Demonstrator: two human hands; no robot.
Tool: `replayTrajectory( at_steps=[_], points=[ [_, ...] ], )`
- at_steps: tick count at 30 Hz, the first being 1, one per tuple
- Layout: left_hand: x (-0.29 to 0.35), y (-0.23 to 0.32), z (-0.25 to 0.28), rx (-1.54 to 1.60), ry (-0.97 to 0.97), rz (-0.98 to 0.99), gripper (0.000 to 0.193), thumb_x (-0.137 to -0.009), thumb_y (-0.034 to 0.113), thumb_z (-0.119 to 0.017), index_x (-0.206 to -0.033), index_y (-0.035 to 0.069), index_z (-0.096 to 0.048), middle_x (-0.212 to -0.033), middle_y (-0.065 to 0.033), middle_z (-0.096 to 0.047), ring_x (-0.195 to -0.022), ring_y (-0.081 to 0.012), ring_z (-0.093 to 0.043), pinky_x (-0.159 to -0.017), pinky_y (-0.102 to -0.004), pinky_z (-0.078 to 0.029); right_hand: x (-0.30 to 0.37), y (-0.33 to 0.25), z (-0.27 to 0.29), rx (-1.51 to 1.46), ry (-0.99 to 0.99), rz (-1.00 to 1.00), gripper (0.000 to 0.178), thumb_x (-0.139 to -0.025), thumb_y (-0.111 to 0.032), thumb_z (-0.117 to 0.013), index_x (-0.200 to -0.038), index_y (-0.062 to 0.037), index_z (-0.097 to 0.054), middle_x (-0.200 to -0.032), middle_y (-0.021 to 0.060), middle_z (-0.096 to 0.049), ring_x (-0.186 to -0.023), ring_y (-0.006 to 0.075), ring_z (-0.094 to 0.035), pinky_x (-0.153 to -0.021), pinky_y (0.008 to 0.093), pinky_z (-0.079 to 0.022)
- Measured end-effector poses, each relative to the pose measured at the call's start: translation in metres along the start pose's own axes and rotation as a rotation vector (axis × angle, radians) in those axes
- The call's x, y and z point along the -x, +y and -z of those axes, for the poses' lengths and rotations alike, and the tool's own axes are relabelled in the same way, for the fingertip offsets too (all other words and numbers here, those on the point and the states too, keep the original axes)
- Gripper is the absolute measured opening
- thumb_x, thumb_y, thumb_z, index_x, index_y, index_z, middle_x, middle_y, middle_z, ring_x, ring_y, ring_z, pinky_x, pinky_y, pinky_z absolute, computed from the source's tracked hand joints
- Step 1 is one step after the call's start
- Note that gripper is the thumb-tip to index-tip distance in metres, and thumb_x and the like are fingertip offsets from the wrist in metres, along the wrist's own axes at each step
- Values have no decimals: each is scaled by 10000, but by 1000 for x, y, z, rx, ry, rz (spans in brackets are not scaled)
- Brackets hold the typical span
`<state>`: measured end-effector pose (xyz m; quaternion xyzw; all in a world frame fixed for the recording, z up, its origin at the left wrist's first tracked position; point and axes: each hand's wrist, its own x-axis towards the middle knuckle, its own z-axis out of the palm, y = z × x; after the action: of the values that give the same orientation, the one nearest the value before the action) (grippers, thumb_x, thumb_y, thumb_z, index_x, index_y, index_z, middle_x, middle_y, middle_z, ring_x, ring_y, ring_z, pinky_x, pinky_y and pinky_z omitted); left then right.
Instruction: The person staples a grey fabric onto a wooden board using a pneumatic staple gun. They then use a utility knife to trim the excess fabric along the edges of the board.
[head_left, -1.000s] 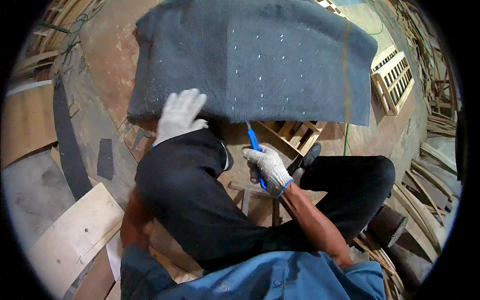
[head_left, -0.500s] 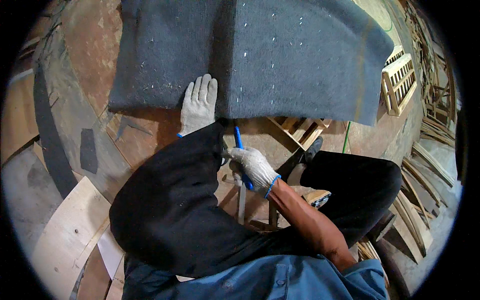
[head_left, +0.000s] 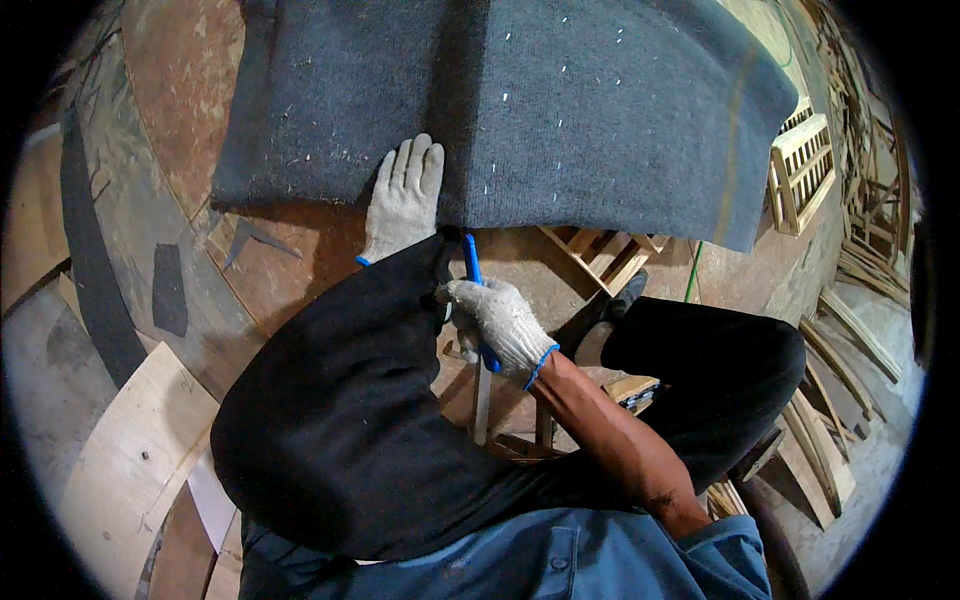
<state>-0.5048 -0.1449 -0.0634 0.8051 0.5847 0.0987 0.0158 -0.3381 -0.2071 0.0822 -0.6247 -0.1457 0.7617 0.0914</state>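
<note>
Right now the person's right hand (head_left: 505, 325), in a white knit glove, is closed in a fist around a blue-handled tool (head_left: 473, 262), most likely a knife or marker, though its tip is hidden and I cannot tell which. The tool's long axis runs nearly straight away from the person, its far end touching or just under the near edge of the dark grey felt sheet (head_left: 600, 110) spread over the workshop floor (head_left: 180, 130). The left hand (head_left: 405, 200), also gloved, lies flat and open, fingers together and stretched out, on that same near edge, just to the left of the tool. So the felt lies directly ahead of both hands, with the left hand already on it and the right hand a little nearer the body. A wooden slatted frame (head_left: 605, 255) lies just right of the tool, half under the felt, by the person's dark trouser leg (head_left: 340, 430).
</note>
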Motion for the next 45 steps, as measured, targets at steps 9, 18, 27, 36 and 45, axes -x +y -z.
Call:
replayTrajectory(
  at_steps=[9,18,27,36,45],
  points=[
    [2,2,-5,-15,-56,35,648,-961,156,-448,-1560,-19,-272,-1612,-228,-332,-1477,-377,-355,-1245,-487,-239,3,-13,-6,35,46,-16,349,-957,-331,-640,-756,-57,-559,-553,76,-550,-383,189,-517,-356,335,-375],
    [4,0,-7,31,35,31,639,-957,128,-459,-1549,-31,-279,-1590,-244,-360,-1439,-405,-407,-1216,-493,-307,5,-20,-9,-119,-8,-75,288,-1001,-307,-630,-1012,-23,-673,-629,1,-506,-450,127,-485,-408,280,-385],
    [3,2,-5,70,50,48,626,-958,117,-461,-1543,-28,-291,-1583,-237,-372,-1432,-398,-418,-1210,-483,-326,-7,-23,-4,-192,-32,-29,292,-958,-324,-662,-846,-61,-599,-581,29,-515,-400,168,-497,-371,330,-386],
    [9,-4,1,148,191,25,648,-933,132,-500,-1543,13,-317,-1594,-196,-377,-1433,-367,-432,-1213,-467,-339,8,-17,1,-9,-23,16,308,-964,-308,-655,-835,-47,-553,-584,49,-529,-395,181,-513,-376,345,-394],
    [11,-2,-11,112,112,44,642,-944,71,-467,-1557,10,-287,-1604,-205,-362,-1445,-382,-416,-1222,-475,-322,9,-37,2,-106,-73,-27,294,-979,-304,-629,-841,-47,-592,-593,41,-521,-392,174,-512,-377,322,-400]
  ],
)
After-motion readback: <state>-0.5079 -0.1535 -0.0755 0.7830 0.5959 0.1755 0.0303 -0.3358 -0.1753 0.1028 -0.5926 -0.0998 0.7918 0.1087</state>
